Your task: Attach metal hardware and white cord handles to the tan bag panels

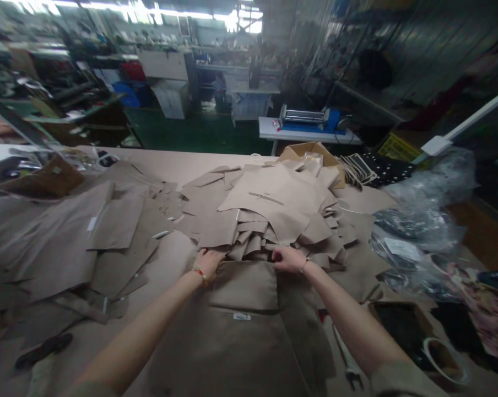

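A brown rectangular fabric piece (245, 286) lies on a larger sheet of the same brown material (232, 353). A small white label (242, 316) shows just below the piece. At the piece's upper left corner, my left hand (208, 266) is closed on its edge. My right hand (289, 259) pinches the upper right corner, fingers curled. Some fingertips are hidden by the hands and material. Directly beyond both hands rises a heap of cut brown pieces (269, 193), with a thin slit strip on the top one.
More brown pieces (67, 237) are piled at left. A dark-headed hammer (44, 352) lies lower left, a fork-ended metal tool (350, 369) by my right forearm. A cardboard box (309, 150) stands behind the heap. Clear plastic bags (418, 220) and a dark tray (401, 317) are at right.
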### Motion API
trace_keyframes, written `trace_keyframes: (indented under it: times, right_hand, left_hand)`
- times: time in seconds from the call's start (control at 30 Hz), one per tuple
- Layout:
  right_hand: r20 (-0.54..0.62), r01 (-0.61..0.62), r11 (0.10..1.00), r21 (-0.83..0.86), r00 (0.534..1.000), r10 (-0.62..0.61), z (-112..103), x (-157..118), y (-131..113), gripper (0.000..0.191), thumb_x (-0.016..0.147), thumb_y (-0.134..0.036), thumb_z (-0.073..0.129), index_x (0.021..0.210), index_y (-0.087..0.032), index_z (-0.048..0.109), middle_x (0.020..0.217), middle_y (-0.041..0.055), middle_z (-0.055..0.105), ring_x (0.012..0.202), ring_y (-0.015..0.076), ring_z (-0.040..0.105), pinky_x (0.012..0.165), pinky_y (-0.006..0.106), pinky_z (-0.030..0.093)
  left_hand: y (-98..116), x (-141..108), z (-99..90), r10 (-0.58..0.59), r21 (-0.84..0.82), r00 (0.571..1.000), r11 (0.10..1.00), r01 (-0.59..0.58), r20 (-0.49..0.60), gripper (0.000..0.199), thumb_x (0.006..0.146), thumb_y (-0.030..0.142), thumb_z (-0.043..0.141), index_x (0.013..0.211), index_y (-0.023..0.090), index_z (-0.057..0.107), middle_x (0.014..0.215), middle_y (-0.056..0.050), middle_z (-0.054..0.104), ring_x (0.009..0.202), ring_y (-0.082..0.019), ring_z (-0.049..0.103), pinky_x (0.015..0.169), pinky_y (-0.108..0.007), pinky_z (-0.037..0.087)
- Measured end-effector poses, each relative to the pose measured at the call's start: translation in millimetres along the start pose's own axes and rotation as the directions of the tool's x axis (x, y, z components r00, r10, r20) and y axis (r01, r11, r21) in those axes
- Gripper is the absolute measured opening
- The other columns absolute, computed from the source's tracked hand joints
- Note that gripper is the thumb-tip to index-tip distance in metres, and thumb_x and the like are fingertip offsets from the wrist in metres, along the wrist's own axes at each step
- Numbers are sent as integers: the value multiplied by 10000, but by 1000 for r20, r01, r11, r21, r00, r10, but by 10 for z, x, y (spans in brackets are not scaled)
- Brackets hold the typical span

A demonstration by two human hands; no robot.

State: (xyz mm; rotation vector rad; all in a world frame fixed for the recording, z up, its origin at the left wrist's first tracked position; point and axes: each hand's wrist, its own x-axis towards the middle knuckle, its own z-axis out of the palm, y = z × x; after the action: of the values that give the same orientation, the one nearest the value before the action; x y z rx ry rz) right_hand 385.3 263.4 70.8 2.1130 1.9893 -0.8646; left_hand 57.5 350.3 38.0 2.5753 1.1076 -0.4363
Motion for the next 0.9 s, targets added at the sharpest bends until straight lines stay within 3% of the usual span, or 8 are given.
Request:
trace_keyframes:
  times: [0.17,0.4,0.5,0.6,0.67,0.73,0.8,0.9]
  right_hand:
    - [-524,-51,995,-83,852,0,-613,303,92,528,922,-504,607,1333,-171,596,1339,147,587,1233,275,529,1006,378,450]
    - [-328,-143,972,-188,942,76,-955,639,190,383,956,-121,395,1178,-106,706,1223,213,641,1088,288,645,862,378,524]
    - [-284,-60,975,-214,959,-3,-1145,300,106,378,958,-130,401,1107,-143,749,1110,175,699,995,278,676,828,360,513]
    - [-190,236,961,-142,946,-261,-1402,-460,-98,315,987,-236,465,1066,-181,765,1007,134,722,900,233,667,809,317,480]
    - [-66,517,849,109,856,-513,-1554,-1092,-194,306,999,-335,506,1025,-172,763,930,99,717,816,178,630,771,270,458]
    - [65,590,648,481,713,-698,-1606,-1643,-198,333,996,-407,535,1003,-148,745,879,65,692,784,135,594,750,230,444]
    - [159,383,488,785,636,-755,-1480,-1959,-122,373,959,-470,597,981,-118,715,828,41,649,746,106,557,725,204,437]
    - [282,-9,368,930,663,-694,-934,-1878,32,476,826,-555,737,948,-100,670,792,11,595,688,79,505,679,186,427]
  left_hand:
    - [262,-166,-89,-264,-16,949,964,265,-175,573,826,107,563,1370,282,593,1510,-52,532,1400,-265,454,1190,-528,262]
    - [828,-69,-500,-236,-78,926,972,223,-296,429,903,243,598,1331,237,633,1427,-71,602,1326,-265,516,1143,-465,346]
    - [1166,92,-801,-149,-31,879,988,152,-453,594,883,295,650,1461,219,538,1546,-116,479,1427,-300,414,1174,-465,306]
    - [1474,4,-1250,-25,51,851,997,61,-524,714,848,316,688,1519,206,472,1633,-145,337,1515,-348,271,1223,-521,189]
    - [1618,-301,-1616,67,78,920,996,-40,-385,529,820,235,665,1348,235,624,1515,-123,513,1424,-337,425,1201,-510,230]
    - [1697,-756,-1982,128,6,988,992,-128,-92,306,775,176,634,1055,266,718,1158,-55,724,1131,-264,642,1054,-408,409]
    - [1709,-1205,-2266,211,-135,956,973,-186,203,174,754,187,619,879,276,701,852,-5,723,846,-204,677,797,-302,477]
    - [1601,-1484,-2331,308,-199,858,949,-245,411,172,762,220,602,881,291,703,789,-10,705,768,-208,668,664,-281,455]
